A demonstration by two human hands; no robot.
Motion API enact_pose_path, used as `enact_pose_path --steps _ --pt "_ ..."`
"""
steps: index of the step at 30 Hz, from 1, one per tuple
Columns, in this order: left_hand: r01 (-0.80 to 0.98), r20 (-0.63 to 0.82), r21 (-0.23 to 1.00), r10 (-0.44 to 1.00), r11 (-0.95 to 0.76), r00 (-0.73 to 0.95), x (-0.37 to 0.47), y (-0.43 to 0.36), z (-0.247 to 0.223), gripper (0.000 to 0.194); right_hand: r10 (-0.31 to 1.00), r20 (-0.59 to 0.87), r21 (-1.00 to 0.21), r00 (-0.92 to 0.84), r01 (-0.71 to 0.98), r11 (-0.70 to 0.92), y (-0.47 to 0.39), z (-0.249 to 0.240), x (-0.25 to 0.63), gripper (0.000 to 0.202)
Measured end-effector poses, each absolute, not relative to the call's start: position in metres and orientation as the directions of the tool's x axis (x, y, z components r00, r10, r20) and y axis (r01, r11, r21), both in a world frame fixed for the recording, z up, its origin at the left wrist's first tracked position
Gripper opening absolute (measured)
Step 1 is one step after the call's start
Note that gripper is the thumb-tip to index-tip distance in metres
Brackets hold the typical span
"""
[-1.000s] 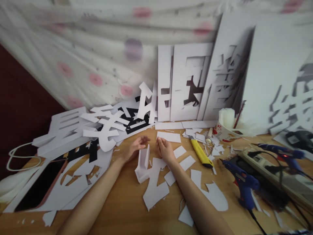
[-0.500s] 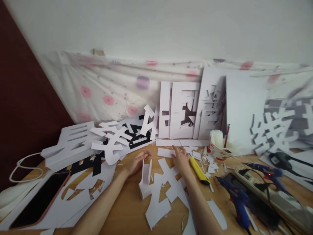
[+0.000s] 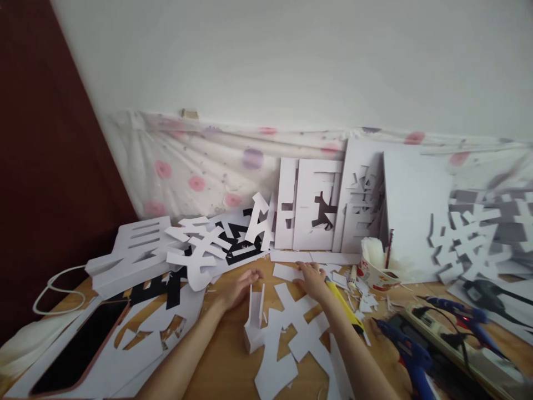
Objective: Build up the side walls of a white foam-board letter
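My left hand (image 3: 241,288) rests on the wooden table with its fingers loosely stretched out, holding nothing that I can see. Just to its right stands a folded white foam-board piece (image 3: 255,319) with upright walls. My right hand (image 3: 312,279) lies palm down, fingers apart, at the right end of a flat white strip (image 3: 286,271); whether it presses on the strip is hidden. Between my forearms lies a flat white cut-out character (image 3: 277,347). A yellow utility knife (image 3: 345,310) sits partly behind my right wrist.
Blue glue guns (image 3: 406,347) and a power strip (image 3: 453,344) with cords lie at right. A paper cup (image 3: 377,272) stands behind them. Cut-out boards (image 3: 316,205) lean at the back. A phone (image 3: 81,350) and white cut characters (image 3: 197,250) occupy the left.
The camera has tilted up, so everything sits lower in the picture. Both hands stay in nearly the same places on the table, and the right fingers look slightly more spread.
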State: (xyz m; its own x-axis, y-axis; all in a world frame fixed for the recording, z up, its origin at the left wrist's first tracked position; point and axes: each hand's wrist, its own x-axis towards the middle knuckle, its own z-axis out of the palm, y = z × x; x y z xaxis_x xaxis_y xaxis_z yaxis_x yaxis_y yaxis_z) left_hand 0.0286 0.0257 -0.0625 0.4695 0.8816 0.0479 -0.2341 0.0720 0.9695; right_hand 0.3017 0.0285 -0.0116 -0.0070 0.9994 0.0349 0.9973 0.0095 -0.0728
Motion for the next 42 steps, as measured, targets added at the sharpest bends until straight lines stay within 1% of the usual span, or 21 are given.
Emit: enact_pose_path --steps 2,4,7,9,12,15,17,19,21,23,26,28,29,31,32,34,36,37,39,42 --pt "-0.238 0.045 0.968 0.883 0.077 0.467 0.029 0.026 -0.061 0.038 1.000 0.021 -0.076 0.008 0.997 -0.006 0.030 -0.010 0.300 0.043" --pt "-0.252 0.045 0.964 0.890 0.080 0.453 0.030 0.026 -0.060 0.037 1.000 0.012 -0.092 0.022 0.996 -0.021 0.031 -0.007 0.299 0.041" --pt "-0.284 0.043 0.955 0.903 0.089 0.427 0.031 0.027 -0.061 0.035 0.999 0.030 -0.156 0.043 0.987 -0.037 0.027 0.002 0.297 0.036" --pt "-0.305 0.030 0.946 0.909 0.108 0.415 0.031 0.028 -0.061 0.037 0.996 0.067 -0.237 0.053 0.971 -0.036 0.022 0.011 0.299 0.032" --pt "-0.325 -0.005 0.934 0.915 0.149 0.404 0.028 0.028 -0.062 0.040 0.986 0.134 -0.414 0.101 0.910 -0.037 0.009 0.024 0.305 0.029" --pt "-0.341 -0.033 0.922 0.916 0.182 0.400 0.026 0.027 -0.060 0.044 0.962 0.164 -0.584 0.220 0.807 -0.085 -0.010 0.028 0.314 0.036" --pt "-0.352 -0.042 0.916 0.917 0.194 0.397 0.024 0.025 -0.057 0.048 0.934 0.171 -0.670 0.314 0.732 -0.123 -0.028 0.022 0.317 0.039" --pt "-0.364 -0.044 0.911 0.922 0.195 0.385 0.020 0.023 -0.050 0.056 0.903 0.170 -0.751 0.394 0.645 -0.140 -0.049 0.010 0.319 0.046" --pt "-0.370 -0.047 0.910 0.933 0.187 0.356 0.013 0.019 -0.042 0.063 0.880 0.140 -0.821 0.454 0.550 -0.153 -0.074 -0.004 0.319 0.053" --pt "-0.366 -0.062 0.914 0.950 0.177 0.305 0.002 0.011 -0.031 0.067 0.867 0.083 -0.875 0.492 0.453 -0.174 -0.099 -0.014 0.319 0.054" --pt "-0.288 -0.104 0.943 0.970 0.166 0.220 -0.017 -0.012 -0.011 0.067 0.888 -0.055 -0.927 0.456 0.307 -0.215 -0.131 -0.018 0.316 0.051" --pt "-0.061 -0.117 0.990 0.979 0.128 0.165 -0.027 -0.036 0.002 0.069 0.909 -0.130 -0.941 0.395 0.241 -0.239 -0.146 -0.015 0.311 0.050" --pt "0.067 -0.132 0.990 0.980 0.124 0.149 -0.029 -0.050 0.006 0.071 0.910 -0.122 -0.942 0.396 0.242 -0.231 -0.152 -0.014 0.308 0.048" --pt "0.268 -0.182 0.953 0.974 0.141 0.136 -0.029 -0.079 0.010 0.077 0.930 -0.007 -0.928 0.368 0.344 -0.143 -0.161 -0.012 0.301 0.039" --pt "0.327 -0.196 0.933 0.974 0.151 0.110 -0.026 -0.093 0.009 0.081 0.946 0.091 -0.904 0.312 0.424 -0.052 -0.164 -0.013 0.297 0.034" --pt "0.370 -0.221 0.910 0.974 0.184 0.058 -0.016 -0.118 0.001 0.088 0.942 0.312 -0.803 0.123 0.564 0.192 -0.165 -0.018 0.292 0.028" --pt "0.375 -0.227 0.902 0.974 0.214 -0.009 -0.002 -0.137 -0.013 0.091 0.883 0.466 -0.671 -0.054 0.628 0.393 -0.162 -0.026 0.290 0.032" --pt "0.380 -0.228 0.896 0.972 0.230 -0.051 0.005 -0.144 -0.020 0.091 0.856 0.504 -0.620 -0.114 0.642 0.451 -0.160 -0.031 0.290 0.035" --pt "0.395 -0.243 0.874 0.959 0.281 -0.145 0.020 -0.153 -0.033 0.089 0.830 0.521 -0.563 -0.197 0.651 0.508 -0.156 -0.038 0.291 0.042" --pt "0.393 -0.267 0.847 0.925 0.359 -0.269 0.036 -0.157 -0.043 0.087 0.822 0.482 -0.557 -0.304 0.618 0.555 -0.153 -0.047 0.294 0.052"
